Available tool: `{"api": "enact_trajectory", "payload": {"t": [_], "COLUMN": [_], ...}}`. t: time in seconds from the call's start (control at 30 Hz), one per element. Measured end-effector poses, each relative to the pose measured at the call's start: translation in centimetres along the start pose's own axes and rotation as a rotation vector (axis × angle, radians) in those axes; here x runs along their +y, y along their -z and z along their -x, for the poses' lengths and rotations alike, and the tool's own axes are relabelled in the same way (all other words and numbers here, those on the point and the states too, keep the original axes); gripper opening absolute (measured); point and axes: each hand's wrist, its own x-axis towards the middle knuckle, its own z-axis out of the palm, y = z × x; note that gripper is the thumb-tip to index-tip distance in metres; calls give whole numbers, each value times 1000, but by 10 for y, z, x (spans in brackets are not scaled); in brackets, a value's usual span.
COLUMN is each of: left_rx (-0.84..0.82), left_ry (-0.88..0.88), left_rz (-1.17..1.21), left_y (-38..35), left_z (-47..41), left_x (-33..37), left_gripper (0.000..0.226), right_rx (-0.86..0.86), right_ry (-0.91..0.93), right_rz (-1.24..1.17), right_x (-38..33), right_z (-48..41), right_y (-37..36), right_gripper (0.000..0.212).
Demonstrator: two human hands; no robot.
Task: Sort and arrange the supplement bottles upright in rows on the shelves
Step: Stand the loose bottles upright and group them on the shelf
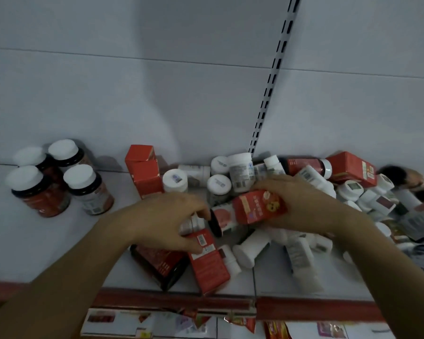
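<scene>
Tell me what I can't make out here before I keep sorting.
Head view only.
- Pile: labels too blurred and small to read.
- Carton in the right hand: print blurred.
- Left hand: what its grip holds is hidden by its own fingers.
- Pile's right end: cut off by the frame edge.
- Boxes below: cut off by the bottom edge.

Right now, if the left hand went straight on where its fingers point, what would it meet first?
Probably the lying dark-capped bottle with a red-and-white label, just beyond the left hand; depth is unclear.
</scene>
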Motion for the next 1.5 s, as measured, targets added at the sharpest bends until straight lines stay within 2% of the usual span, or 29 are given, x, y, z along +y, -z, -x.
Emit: {"api": "enact_trajectory", "payload": {"t": [0.07,0.13,0.3,0.4,0.5,0.6,0.67,0.73,0.8,0.9,1.0,1.1,1.2,1.33,1.43,1.5], "left_rx": [-131,-134,-286,-292,-119,54,215,452,717,1076,1202,1117,1055,1126,1104,1084], "left_ry": [-61,-40,115,152,84,69,66,68,78,118,267,462,577,679,743,751], "left_rz": [93,102,-45,-175,-146,173,379,537,691,800,774,648,592,443,295,268], "left_y": [1,5,10,-4,-11,1,8,9,7,3,-5,-9,-10,-10,-10,-10], "left_z": [9,21,52,62,70,90,109,130,150,180,209,236,254,259,245,235], "left_x": [4,-2,-35,-49,-58,-60,-62,-66,-71,-80,-95,-111,-128,-168,-199,-217], "left_gripper": [69,75,77,84,70,51,41,34,36,42,44,43,42,41,43,40], "right_rx": [108,191,436,477,448,445,428,374,264,89,131,335,421,368,282,167], "right_ry": [-61,-131,-75,-109,-141,-179,-232,-295,-313,-215,-136,-143,-108,45,217,360], "right_rz": [-162,-209,-355,-553,-739,-841,-991,-1132,-1198,-1275,-1195,-1107,-943,-800,-553,-393], "right_x": [7,6,-22,-39,-55,-69,-79,-93,-106,-128,-155,-181,-203,-242,-268,-282], "right_z": [0,0,-9,-27,-47,-62,-71,-81,-91,-107,-126,-149,-172,-200,-219,-227], "right_y": [2,2,0,1,2,2,2,1,0,-2,-7,-4,2,6,1,-9], "right_gripper": [63,65,52,47,54,54,53,54,53,42,36,35,41,44,46,52]}}
